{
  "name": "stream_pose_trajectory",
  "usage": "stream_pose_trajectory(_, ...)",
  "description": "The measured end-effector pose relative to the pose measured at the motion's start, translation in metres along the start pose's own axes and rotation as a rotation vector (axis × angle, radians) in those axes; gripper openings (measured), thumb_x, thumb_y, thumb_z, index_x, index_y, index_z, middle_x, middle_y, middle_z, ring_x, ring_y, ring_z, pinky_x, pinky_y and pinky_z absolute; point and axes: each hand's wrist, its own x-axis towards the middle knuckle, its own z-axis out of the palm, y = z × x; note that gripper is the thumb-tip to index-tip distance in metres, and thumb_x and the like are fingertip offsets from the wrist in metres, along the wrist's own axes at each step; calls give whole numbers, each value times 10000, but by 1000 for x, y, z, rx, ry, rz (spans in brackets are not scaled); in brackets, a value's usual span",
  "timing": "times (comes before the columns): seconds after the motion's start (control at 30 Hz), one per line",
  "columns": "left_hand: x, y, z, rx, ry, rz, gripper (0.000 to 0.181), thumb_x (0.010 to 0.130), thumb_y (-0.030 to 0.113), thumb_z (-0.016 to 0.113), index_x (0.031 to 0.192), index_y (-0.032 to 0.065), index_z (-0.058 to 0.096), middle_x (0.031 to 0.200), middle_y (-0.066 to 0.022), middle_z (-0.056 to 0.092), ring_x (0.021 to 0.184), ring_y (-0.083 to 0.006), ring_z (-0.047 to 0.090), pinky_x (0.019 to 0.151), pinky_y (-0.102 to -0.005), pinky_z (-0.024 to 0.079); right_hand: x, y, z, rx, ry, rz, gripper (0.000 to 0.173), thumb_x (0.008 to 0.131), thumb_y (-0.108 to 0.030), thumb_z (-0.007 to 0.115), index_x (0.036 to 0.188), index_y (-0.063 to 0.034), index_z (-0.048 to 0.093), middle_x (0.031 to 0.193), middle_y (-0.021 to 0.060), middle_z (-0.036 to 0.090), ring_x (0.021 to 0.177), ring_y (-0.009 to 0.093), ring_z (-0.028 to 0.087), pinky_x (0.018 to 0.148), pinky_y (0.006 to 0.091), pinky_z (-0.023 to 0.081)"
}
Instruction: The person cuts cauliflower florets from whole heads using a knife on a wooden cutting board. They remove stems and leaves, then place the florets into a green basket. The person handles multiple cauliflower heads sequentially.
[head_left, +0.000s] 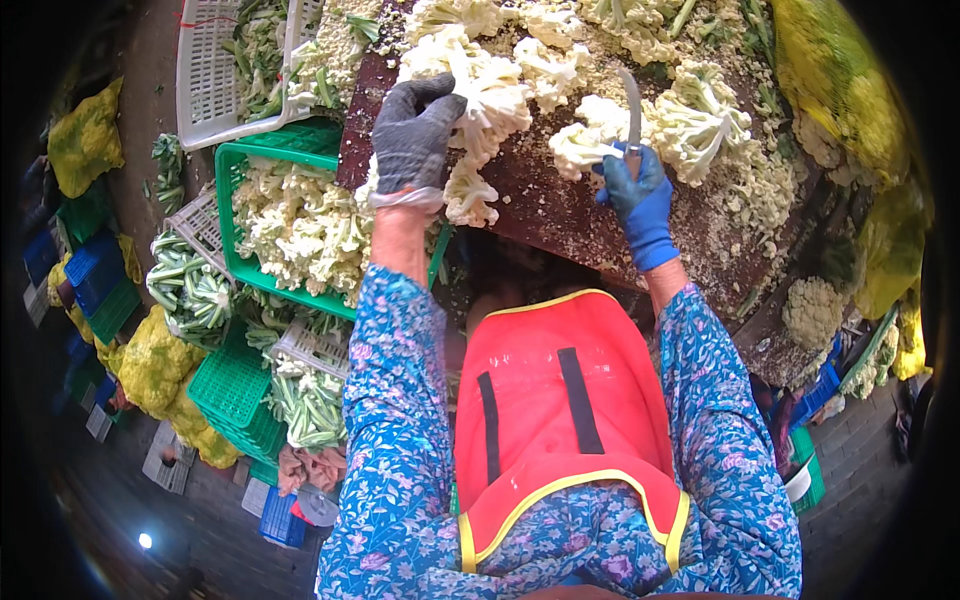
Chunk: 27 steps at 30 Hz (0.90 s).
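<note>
My left hand (417, 135), in a dark grey glove, has its thumb and fingers at the edge of a large cut cauliflower piece (491, 94); whether it grips the piece I cannot tell. A smaller floret (470, 196) hangs just below, by the table's edge. My right hand (636, 187), in a blue glove, is closed around the handle of a knife with a curved blade (631, 101), the blade pointing away from me. Cauliflower florets (589, 142) lie against the blade's left side, and a larger piece (697, 124) is to its right.
Left of the dark red table (555, 217) stands a green crate (281, 296) full of florets, with a white crate (214, 82) of leaves and trimmings beyond. Yellow mesh sacks (847, 90) of cauliflower line the right side. Crumbs cover the tabletop. A red apron (562, 390) covers my lap.
</note>
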Motion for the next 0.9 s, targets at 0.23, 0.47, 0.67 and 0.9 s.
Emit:
stream_pose_trajectory(0.23,-28,11,-29,319,-527,232,239,811,-89,647,1032,0,660,1021,-82,677,947,-149,643,874,-292,544,21,-22,12,68,141,-100,328,873,-210,660,1078,26,563,814,95,701,576,117,644,501,266,531)
stream_pose_trajectory(0.47,-26,-19,-10,529,-456,380,590,854,-63,593,1419,49,467,1395,-125,530,1257,-209,520,1069,-319,413,-1,-30,1,-339,47,-255,329,898,-290,685,1170,-128,596,821,120,706,623,183,684,567,327,554)
stream_pose_trajectory(0.67,-42,-65,14,556,-49,430,813,757,217,750,1436,-37,383,1296,-238,568,1140,-354,580,1021,-431,429,-37,3,-7,-672,-258,-272,349,902,-326,667,1202,-177,571,951,161,704,871,368,691,711,424,552)
stream_pose_trajectory(0.9,-48,-67,27,1066,165,703,925,686,319,821,1428,-8,375,1114,-172,631,989,-357,609,959,-489,423,-25,7,19,-878,-326,-237,312,925,-361,602,1147,-147,555,896,179,698,823,419,667,694,494,535)
